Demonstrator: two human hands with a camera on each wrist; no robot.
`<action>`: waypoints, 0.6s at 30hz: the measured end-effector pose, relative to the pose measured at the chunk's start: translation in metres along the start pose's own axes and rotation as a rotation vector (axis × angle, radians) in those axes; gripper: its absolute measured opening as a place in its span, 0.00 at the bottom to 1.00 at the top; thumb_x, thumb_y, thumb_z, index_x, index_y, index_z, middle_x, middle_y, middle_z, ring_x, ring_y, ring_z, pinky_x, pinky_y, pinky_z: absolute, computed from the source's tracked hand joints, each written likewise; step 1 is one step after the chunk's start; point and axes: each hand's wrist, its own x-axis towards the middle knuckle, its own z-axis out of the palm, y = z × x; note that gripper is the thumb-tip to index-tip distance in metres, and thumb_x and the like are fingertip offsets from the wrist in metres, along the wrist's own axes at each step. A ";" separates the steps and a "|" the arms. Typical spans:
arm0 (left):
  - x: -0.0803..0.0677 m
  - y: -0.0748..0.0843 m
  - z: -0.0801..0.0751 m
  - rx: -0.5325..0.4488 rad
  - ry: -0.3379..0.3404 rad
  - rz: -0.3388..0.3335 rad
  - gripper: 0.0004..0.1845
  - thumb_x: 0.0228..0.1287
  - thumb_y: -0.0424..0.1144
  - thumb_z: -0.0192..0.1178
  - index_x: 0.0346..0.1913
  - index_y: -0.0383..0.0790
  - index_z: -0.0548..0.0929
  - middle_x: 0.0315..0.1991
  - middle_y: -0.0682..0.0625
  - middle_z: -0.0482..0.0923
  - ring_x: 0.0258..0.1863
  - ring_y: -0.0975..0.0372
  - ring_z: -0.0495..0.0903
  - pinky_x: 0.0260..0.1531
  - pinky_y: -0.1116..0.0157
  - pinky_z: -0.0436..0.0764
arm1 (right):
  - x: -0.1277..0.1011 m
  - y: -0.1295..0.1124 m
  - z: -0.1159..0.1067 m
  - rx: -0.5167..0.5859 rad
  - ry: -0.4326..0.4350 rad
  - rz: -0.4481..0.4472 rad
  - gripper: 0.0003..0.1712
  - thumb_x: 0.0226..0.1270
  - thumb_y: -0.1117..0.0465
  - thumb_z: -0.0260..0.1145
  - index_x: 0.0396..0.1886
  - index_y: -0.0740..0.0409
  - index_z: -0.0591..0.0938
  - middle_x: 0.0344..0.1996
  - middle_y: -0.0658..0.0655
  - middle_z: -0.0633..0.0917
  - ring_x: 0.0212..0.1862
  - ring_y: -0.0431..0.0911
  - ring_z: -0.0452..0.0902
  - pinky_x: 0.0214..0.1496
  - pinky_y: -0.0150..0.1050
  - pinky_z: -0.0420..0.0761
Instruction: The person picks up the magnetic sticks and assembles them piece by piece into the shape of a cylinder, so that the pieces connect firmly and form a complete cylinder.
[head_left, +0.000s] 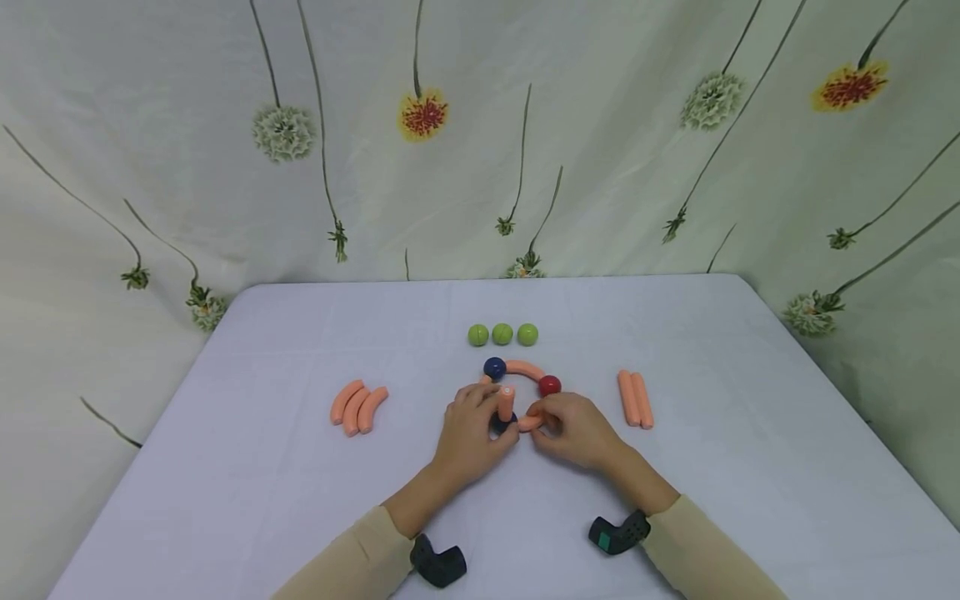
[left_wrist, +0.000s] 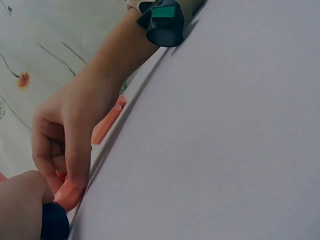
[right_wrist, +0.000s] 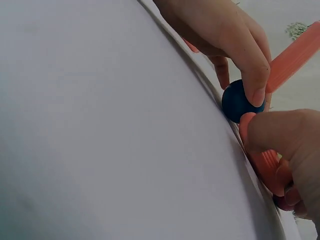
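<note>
My left hand (head_left: 491, 419) holds a dark blue ball (head_left: 502, 427) on the table, thumb and fingers round it; an orange stick (head_left: 506, 403) stands upright out of the ball. The right wrist view shows that thumb pressing the blue ball (right_wrist: 236, 102) under the stick (right_wrist: 295, 54). My right hand (head_left: 542, 422) pinches a short curved orange piece (head_left: 529, 423) whose end meets the ball; in the left wrist view its fingers (left_wrist: 75, 170) press on the piece (left_wrist: 67, 194). Just behind lie another blue ball (head_left: 494, 367), a curved orange piece (head_left: 525, 368) and a red ball (head_left: 550, 385), joined in an arc.
Three green balls (head_left: 502, 334) sit in a row farther back. Three curved orange pieces (head_left: 358, 407) lie to the left, two straight orange sticks (head_left: 635, 398) to the right. The white table (head_left: 262, 492) is backed by a flowered curtain (head_left: 600, 150).
</note>
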 end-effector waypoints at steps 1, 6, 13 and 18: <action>0.000 -0.001 0.000 -0.007 0.007 -0.005 0.07 0.52 0.41 0.64 0.30 0.42 0.80 0.51 0.41 0.79 0.55 0.45 0.73 0.44 0.44 0.73 | 0.000 -0.002 0.000 0.014 -0.024 0.013 0.10 0.51 0.64 0.72 0.36 0.53 0.85 0.18 0.41 0.70 0.24 0.34 0.65 0.28 0.32 0.68; 0.002 -0.007 0.002 -0.047 0.021 -0.037 0.09 0.53 0.41 0.63 0.35 0.39 0.82 0.54 0.39 0.78 0.57 0.44 0.74 0.49 0.42 0.74 | 0.000 -0.011 -0.003 0.052 -0.118 0.052 0.13 0.54 0.62 0.70 0.42 0.54 0.86 0.15 0.39 0.66 0.20 0.32 0.62 0.24 0.30 0.66; 0.004 -0.011 0.003 -0.043 0.019 -0.033 0.08 0.59 0.42 0.60 0.34 0.40 0.83 0.56 0.41 0.78 0.58 0.49 0.75 0.44 0.41 0.76 | 0.001 -0.021 -0.005 -0.015 -0.174 0.060 0.16 0.56 0.60 0.70 0.45 0.53 0.85 0.14 0.39 0.65 0.19 0.32 0.60 0.24 0.30 0.63; 0.004 -0.011 0.004 -0.031 0.016 -0.036 0.09 0.63 0.42 0.59 0.30 0.41 0.82 0.57 0.41 0.78 0.58 0.48 0.76 0.45 0.40 0.75 | 0.003 -0.024 -0.017 0.009 -0.245 0.093 0.15 0.57 0.59 0.70 0.45 0.52 0.85 0.17 0.40 0.69 0.22 0.33 0.65 0.26 0.32 0.68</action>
